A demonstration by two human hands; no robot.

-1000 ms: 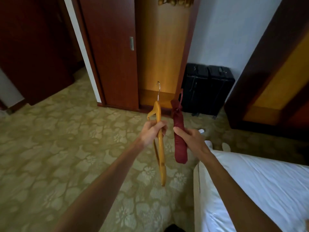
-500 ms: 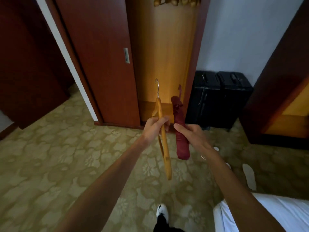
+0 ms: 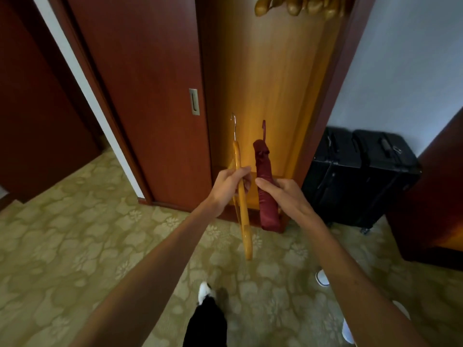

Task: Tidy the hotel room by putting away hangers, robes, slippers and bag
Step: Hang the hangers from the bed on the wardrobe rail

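My left hand (image 3: 229, 187) grips a yellow wooden hanger (image 3: 242, 211) with a metal hook, held edge-on and upright. Beside it, my right hand (image 3: 284, 194) holds a dark red padded hanger (image 3: 266, 196) with a red hook. Both hangers are in front of the open wardrobe (image 3: 270, 83), whose lit wooden interior is straight ahead. Several wooden hangers (image 3: 298, 6) hang from the rail at the top of the wardrobe.
The wardrobe's sliding door (image 3: 140, 96) with a metal pull stands to the left. A black suitcase (image 3: 360, 176) sits on the patterned carpet (image 3: 62, 246) to the right of the wardrobe. White slippers (image 3: 322, 278) lie on the floor at the lower right.
I have walked closer to the wardrobe with both hangers still in my hands. The bed has dropped out of view and the wardrobe opening now fills the upper centre.
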